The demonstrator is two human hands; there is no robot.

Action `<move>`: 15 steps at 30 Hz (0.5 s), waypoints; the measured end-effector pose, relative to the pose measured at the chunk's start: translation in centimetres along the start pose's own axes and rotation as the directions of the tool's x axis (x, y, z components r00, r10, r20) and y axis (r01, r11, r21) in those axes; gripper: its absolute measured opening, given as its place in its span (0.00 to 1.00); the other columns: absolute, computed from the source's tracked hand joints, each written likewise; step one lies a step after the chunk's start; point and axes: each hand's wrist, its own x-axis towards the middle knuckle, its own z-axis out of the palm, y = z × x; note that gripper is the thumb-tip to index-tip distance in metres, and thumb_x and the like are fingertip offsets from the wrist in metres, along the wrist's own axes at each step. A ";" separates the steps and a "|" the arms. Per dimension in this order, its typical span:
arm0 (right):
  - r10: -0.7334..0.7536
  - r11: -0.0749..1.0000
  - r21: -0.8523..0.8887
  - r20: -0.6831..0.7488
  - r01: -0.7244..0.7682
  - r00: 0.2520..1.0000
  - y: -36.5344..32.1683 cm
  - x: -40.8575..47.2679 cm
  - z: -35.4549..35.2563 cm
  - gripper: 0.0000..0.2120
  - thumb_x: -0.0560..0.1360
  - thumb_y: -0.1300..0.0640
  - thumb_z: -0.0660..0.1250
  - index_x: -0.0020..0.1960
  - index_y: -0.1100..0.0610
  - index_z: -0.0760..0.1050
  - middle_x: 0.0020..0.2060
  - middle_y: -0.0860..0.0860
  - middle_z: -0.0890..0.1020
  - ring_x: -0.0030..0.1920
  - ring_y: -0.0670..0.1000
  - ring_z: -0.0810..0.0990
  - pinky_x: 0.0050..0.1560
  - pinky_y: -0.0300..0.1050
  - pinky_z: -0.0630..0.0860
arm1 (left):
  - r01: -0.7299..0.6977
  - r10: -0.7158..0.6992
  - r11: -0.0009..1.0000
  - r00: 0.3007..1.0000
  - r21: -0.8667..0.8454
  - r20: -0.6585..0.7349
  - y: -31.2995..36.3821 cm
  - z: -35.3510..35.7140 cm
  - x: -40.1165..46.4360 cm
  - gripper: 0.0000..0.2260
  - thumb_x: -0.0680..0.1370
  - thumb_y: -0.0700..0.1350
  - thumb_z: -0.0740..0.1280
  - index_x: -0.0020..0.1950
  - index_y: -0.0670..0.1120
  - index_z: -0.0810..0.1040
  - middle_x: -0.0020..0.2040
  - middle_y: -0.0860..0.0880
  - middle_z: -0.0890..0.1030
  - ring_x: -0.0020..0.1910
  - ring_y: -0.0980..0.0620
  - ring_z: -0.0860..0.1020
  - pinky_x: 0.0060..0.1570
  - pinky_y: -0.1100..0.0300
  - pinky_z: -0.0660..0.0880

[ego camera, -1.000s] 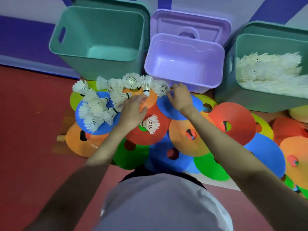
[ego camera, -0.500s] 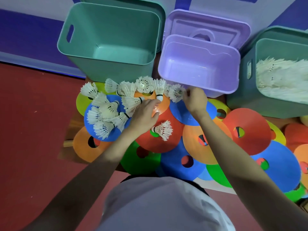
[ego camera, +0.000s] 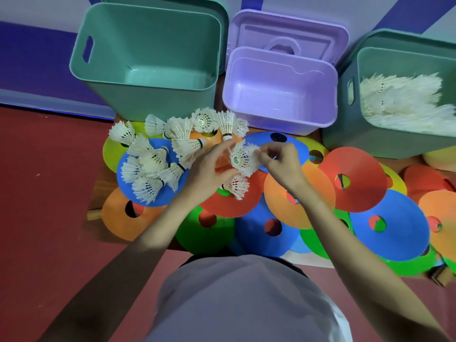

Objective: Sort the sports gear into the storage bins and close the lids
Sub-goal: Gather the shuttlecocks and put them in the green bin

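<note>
Right hand [ego camera: 280, 164] pinching shuttlecock [ego camera: 243, 160] by its feathers, left hand [ego camera: 209, 169] loosely spread beside it, grasp unclear, right green bin [ego camera: 345, 134] cut off, disc cones [ego camera: 355, 178] overlapping, partly hidden.

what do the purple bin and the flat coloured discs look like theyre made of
Purple bin: most likely hard moulded plastic, semi-glossy, with light glinting off its smooth walls and rounded rim. Coloured discs: probably thin flexible plastic, matte to satin, in solid bright colours with clean round centre holes; how stiff they are cannot be told.

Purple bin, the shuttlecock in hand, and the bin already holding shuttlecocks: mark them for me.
purple bin [ego camera: 278, 125], head view, front wall.
held shuttlecock [ego camera: 243, 160], head view, feather skirt.
right green bin [ego camera: 370, 137], head view, front wall.
</note>
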 end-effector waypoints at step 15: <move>-0.071 0.946 -0.294 0.229 0.138 0.971 3.7 -4.7 5.7 0.09 0.72 0.56 0.71 0.49 0.60 0.81 0.41 0.56 0.80 0.41 0.53 0.77 0.44 0.48 0.73 | 0.162 -0.214 0.964 0.944 -0.211 -0.252 -1.5 -0.8 -6.2 0.23 0.72 0.44 0.75 0.66 0.48 0.74 0.55 0.57 0.80 0.52 0.61 0.79 0.55 0.66 0.75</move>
